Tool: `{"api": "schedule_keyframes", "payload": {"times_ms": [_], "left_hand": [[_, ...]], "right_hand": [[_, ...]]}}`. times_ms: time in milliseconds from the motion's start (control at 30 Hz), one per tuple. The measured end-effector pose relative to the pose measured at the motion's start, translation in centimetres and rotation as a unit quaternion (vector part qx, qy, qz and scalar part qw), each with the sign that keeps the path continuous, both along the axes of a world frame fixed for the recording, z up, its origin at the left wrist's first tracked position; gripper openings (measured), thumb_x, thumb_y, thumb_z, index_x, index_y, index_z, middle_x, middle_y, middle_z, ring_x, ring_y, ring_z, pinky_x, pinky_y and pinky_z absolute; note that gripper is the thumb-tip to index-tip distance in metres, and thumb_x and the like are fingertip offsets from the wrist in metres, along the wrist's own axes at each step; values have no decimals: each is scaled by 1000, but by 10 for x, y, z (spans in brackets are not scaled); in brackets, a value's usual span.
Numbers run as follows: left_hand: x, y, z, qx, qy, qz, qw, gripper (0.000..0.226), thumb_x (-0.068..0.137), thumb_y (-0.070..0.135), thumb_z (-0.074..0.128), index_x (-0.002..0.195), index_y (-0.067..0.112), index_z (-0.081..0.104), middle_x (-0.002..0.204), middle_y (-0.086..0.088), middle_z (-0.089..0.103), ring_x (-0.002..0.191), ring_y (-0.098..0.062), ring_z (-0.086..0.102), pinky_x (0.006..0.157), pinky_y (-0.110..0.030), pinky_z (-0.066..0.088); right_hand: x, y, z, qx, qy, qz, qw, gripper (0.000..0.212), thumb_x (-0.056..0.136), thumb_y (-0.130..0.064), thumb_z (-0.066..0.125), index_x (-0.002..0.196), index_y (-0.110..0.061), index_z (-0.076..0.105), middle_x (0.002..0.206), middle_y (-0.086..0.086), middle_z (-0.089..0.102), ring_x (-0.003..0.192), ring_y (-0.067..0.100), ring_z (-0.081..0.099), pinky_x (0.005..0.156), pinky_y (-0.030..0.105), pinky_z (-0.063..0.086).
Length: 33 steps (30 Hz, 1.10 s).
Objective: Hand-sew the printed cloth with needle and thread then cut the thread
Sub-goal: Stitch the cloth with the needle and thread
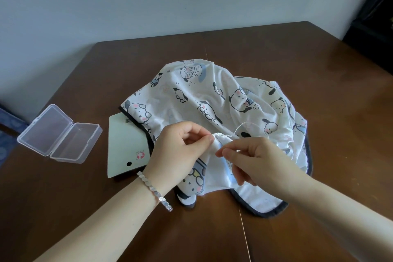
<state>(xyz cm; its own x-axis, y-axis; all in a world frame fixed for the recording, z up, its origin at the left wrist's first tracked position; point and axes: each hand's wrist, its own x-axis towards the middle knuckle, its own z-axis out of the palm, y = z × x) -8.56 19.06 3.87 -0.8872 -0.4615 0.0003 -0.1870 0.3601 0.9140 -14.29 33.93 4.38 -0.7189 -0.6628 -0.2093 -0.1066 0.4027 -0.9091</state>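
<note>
Head cam looks down on a brown table [297, 53] with the printed cloth [212, 100] heaped in the middle, the cartoon-dog print facing up and the dark-bound edge trailing toward me. The left hand [180, 147], with a silver bracelet [155, 191] on its wrist, pinches a small raised fold of the cloth between thumb and forefinger. My guess is it's holding the fabric up off the pile so the stitch has something firm to go through.

The right hand [253, 155] sits just beside it, fingertips closed in a tight pinch right at that fold. I reckon it's on the needle, but the needle itself is too small for me to make out. White thread [238, 128] loops up from the fold and curves back over the right hand, so there's slack to pull through. Looks mid-stitch to me, cutting not yet done.

Off to the left there's an open clear plastic case [57, 134], and a pale green card [125, 147] is half tucked under the cloth edge.
</note>
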Motion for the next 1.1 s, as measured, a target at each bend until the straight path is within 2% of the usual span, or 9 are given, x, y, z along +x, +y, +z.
{"api": "schedule_keyframes", "payload": {"times_ms": [133, 267, 400, 533, 733, 800, 900, 1033, 1100], "left_hand": [[0, 1, 1, 0, 8, -6, 1000, 16, 77, 16, 71, 66, 26, 67, 62, 7, 67, 56, 4, 57, 56, -6, 42], [0, 2, 2, 1, 15, -12, 1000, 17, 77, 12, 71, 66, 25, 67, 59, 9, 65, 54, 3, 55, 56, -6, 41], [3, 5, 3, -40, 29, -14, 999, 17, 77, 11, 71, 66, 24, 67, 57, 11, 64, 57, 3, 58, 56, -5, 42], [6, 10, 4, -79, 49, -22, 995, 21, 79, 12, 68, 63, 26, 66, 56, 21, 63, 57, 7, 58, 56, -2, 39], [8, 10, 1, -50, 46, -46, 997, 16, 80, 12, 68, 68, 22, 71, 61, 19, 66, 60, 5, 59, 60, -5, 40], [7, 10, -1, -28, 35, -34, 998, 13, 79, 15, 69, 70, 25, 72, 64, 16, 69, 64, 3, 62, 62, -7, 43], [6, 13, -4, -11, 26, -10, 1000, 14, 78, 15, 70, 73, 28, 71, 57, 22, 65, 59, 6, 60, 57, -4, 41], [3, 15, -3, -38, 43, -15, 998, 12, 77, 12, 70, 74, 23, 73, 55, 21, 63, 59, 8, 59, 56, -4, 41], [3, 16, -3, -50, 55, -20, 997, 11, 77, 11, 70, 73, 21, 73, 56, 19, 63, 59, 7, 60, 55, -4, 41]], "right_hand": [[0, -1, -1, 2, -1, 1, 1000, 19, 90, -25, 52, 79, -26, 68, 40, -3, 53, 44, 15, 33, 48, 22, 32], [-1, -3, 0, 4, -2, 0, 1000, 20, 90, -23, 52, 77, -22, 68, 39, -3, 52, 39, 11, 33, 45, 17, 32], [0, -5, -2, -3, -6, -15, 1000, 23, 90, -21, 52, 73, -21, 67, 38, -3, 50, 38, 9, 34, 45, 18, 32], [2, -8, -5, -20, -11, -36, 999, 25, 91, -18, 52, 71, -19, 67, 38, -3, 48, 38, 8, 36, 46, 16, 34], [2, -9, -4, -67, -84, -61, 992, 23, 92, -18, 52, 77, -10, 69, 41, -4, 51, 33, 7, 33, 39, 14, 30], [2, -8, -3, -70, -109, -71, 989, 22, 90, -23, 55, 77, -12, 69, 44, -3, 55, 33, 6, 36, 39, 14, 31], [4, -6, -2, -58, -127, -75, 987, 20, 87, -27, 60, 71, -16, 67, 47, -3, 59, 34, 6, 39, 38, 14, 32], [6, -1, 1, -58, -145, -62, 986, 16, 87, -6, 56, 79, -16, 66, 50, -5, 61, 41, 5, 50, 39, 15, 38], [7, 1, 1, -83, -149, -74, 983, 16, 86, -2, 56, 82, -14, 64, 52, -2, 63, 43, 6, 55, 40, 15, 41]]}}
